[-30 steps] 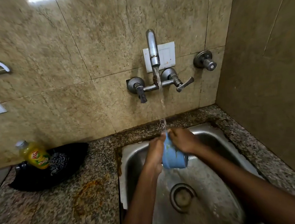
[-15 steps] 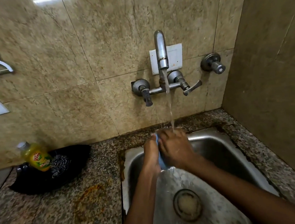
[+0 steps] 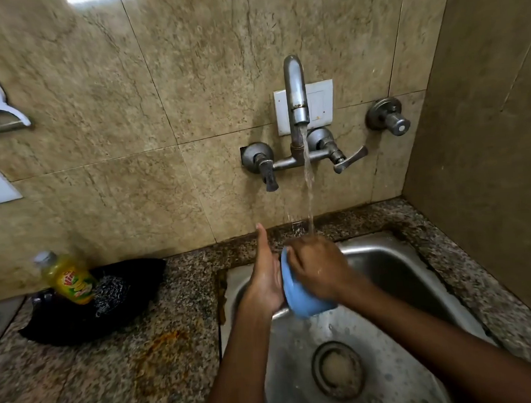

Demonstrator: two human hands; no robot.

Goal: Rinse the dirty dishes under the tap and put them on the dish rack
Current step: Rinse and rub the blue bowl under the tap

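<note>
1. Forearms reach in from the bottom edge over the steel sink (image 3: 390, 274), and the round drain (image 3: 338, 369) sits in the basin right below them.
2. Above the drain, a blue bowl (image 3: 300, 297) is held on its side over the basin, mouth turned left, water running off its lower edge.
3. Right hand (image 3: 318, 268) is clamped over the back of that bowl, fingers curled round its upper rim.
4. Left hand (image 3: 265, 277) lies flat against the bowl's open mouth, fingers pressed together, thumb pointing straight up.
5. Water stream (image 3: 309, 191) lands on the right hand's knuckles, splashing there.
6. Off to the left on the speckled granite tabletop (image 3: 112, 372), a yellow dish-soap bottle (image 3: 68, 279) leans on a steel scrubber (image 3: 111, 293), both sitting in a black tray (image 3: 136, 272).
7. Back on the tiled wall, the tap (image 3: 295, 94) is running, one lever handle on each side.
</note>
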